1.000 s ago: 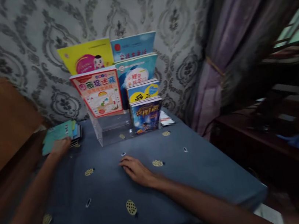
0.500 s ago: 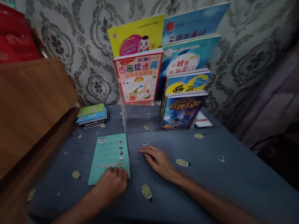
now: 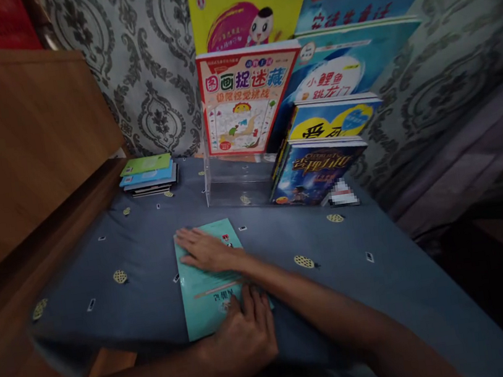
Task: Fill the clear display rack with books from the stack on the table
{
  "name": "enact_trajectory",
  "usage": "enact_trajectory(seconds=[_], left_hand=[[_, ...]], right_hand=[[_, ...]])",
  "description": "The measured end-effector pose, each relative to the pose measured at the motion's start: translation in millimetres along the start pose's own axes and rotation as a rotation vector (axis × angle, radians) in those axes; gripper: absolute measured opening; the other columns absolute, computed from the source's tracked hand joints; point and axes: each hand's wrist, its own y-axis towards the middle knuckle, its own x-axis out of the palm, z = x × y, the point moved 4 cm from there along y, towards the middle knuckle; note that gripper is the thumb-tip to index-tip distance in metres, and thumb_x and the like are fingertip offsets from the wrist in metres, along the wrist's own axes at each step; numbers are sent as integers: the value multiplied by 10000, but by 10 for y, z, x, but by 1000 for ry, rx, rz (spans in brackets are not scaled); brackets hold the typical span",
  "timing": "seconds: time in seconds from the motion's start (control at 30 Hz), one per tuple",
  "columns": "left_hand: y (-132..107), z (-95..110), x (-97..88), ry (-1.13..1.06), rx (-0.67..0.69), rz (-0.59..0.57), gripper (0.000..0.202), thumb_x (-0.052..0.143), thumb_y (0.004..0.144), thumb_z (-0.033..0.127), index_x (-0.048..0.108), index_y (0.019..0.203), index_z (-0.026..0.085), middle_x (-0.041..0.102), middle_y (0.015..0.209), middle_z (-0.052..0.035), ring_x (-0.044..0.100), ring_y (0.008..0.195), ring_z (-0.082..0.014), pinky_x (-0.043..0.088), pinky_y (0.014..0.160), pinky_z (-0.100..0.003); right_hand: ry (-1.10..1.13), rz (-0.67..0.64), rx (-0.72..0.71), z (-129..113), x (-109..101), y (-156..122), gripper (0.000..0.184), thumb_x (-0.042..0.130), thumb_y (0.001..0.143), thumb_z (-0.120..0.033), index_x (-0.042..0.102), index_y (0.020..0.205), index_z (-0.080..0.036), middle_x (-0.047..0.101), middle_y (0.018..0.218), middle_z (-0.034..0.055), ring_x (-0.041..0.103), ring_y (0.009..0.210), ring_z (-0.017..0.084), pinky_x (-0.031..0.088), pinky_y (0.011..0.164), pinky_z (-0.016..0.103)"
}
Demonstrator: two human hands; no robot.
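Observation:
A teal book (image 3: 202, 304) lies on the cloth-covered table in front of me, at a slight slant. My right hand (image 3: 208, 250) rests across its upper part, fingers stretched out over the cover toward the left edge. At the lower right corner is my left hand (image 3: 248, 332), its thumb on the cover and its curled fingers along the right edge, gripping the book. My right forearm crosses the book's right side and hides part of it.
Behind stands a clear acrylic rack (image 3: 236, 181) with several picture books, among them a red-bordered one (image 3: 244, 105) and a dark blue one (image 3: 310, 174). A small stack of books (image 3: 147, 177) sits at the back left, beside a wooden cabinet (image 3: 29, 138).
My right hand has moved left from the bare cloth onto the book. The book has turned and shifted right and nearer, with my left hand at its corner. The view has moved closer.

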Motion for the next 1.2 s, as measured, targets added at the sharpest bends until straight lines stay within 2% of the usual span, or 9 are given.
enact_trajectory(seconds=[0.17, 0.33, 0.53, 0.63, 0.73, 0.93, 1.1, 1.13, 1.2], left_hand=[[-49, 73, 35, 26, -41, -18, 403, 437, 953, 205, 642, 1242, 12, 708, 1158, -260, 678, 1111, -365, 543, 801, -477], [-79, -24, 62, -112, -54, 15, 382, 468, 951, 184, 631, 1244, 2, 707, 1178, -239, 673, 1128, -331, 562, 811, -416], [-293, -635, 307, -600, -16, 62, 324, 398, 1027, 230, 654, 1214, 165, 728, 1201, -81, 649, 1164, -179, 494, 1035, -341], [-546, -1002, 517, -623, -247, 8, 416, 365, 1044, 366, 561, 1356, 173, 599, 1408, -117, 533, 1332, -222, 387, 1154, -442], [-817, -1175, 665, -594, -449, -101, 574, 327, 1034, 491, 368, 1514, 178, 369, 1589, -140, 329, 1481, -254, 287, 1205, -493], [-1047, -972, 588, -564, -429, -196, 609, 260, 1050, 487, 141, 1593, 238, 215, 1653, -92, 168, 1535, -237, 187, 1237, -482], [-1146, -786, 338, -614, -344, -228, 705, 340, 1027, 518, -6, 1595, 281, 150, 1666, -77, 150, 1538, -243, 163, 1242, -479], [-1171, -770, 291, -637, -316, -238, 765, 378, 1004, 556, -23, 1593, 277, 132, 1668, -89, 149, 1537, -257, 165, 1240, -486], [-1219, -759, 208, -694, -245, -256, 940, 480, 915, 657, -38, 1592, 260, 109, 1664, -126, 153, 1533, -296, 178, 1231, -506]], right_hand=[[-75, 105, 312, 513, -124, -217, 633, 399, 1022, -436, 362, 1513, -37, 285, 1602, 213, 212, 1516, 289, 217, 1228, 488], [-58, 174, 406, 497, -42, -738, 670, 363, 1019, -475, 316, 1539, -54, 231, 1626, 196, 159, 1528, 288, 221, 1225, 507], [-97, 165, 339, 255, 71, -1220, 594, 299, 1042, -409, 266, 1570, -138, 255, 1628, 139, 196, 1524, 244, 230, 1222, 519], [-116, 166, 294, 170, 80, -1372, 592, 290, 1049, -400, 200, 1590, -177, 252, 1632, 121, 195, 1525, 235, 235, 1220, 526], [-129, 150, 264, 74, 93, -1500, 610, 300, 1049, -425, 162, 1596, -194, 258, 1633, 115, 201, 1523, 238, 235, 1222, 529], [-182, 122, 198, -204, 102, -1790, 718, 332, 1028, -533, 67, 1603, -196, 266, 1633, 124, 208, 1521, 265, 237, 1223, 530], [-225, 68, 58, -459, 124, -2139, 1073, 463, 851, -774, -37, 1597, -186, 215, 1638, 166, 210, 1511, 354, 221, 1204, 595], [-228, 50, 42, -498, 140, -2205, 1080, 500, 848, -758, -27, 1598, -188, 216, 1638, 168, 211, 1510, 360, 232, 1195, 606], [-242, 42, 42, -552, 173, -2313, 918, 552, 938, -566, 18, 1601, -221, 255, 1631, 146, 245, 1504, 336, 277, 1174, 605]])
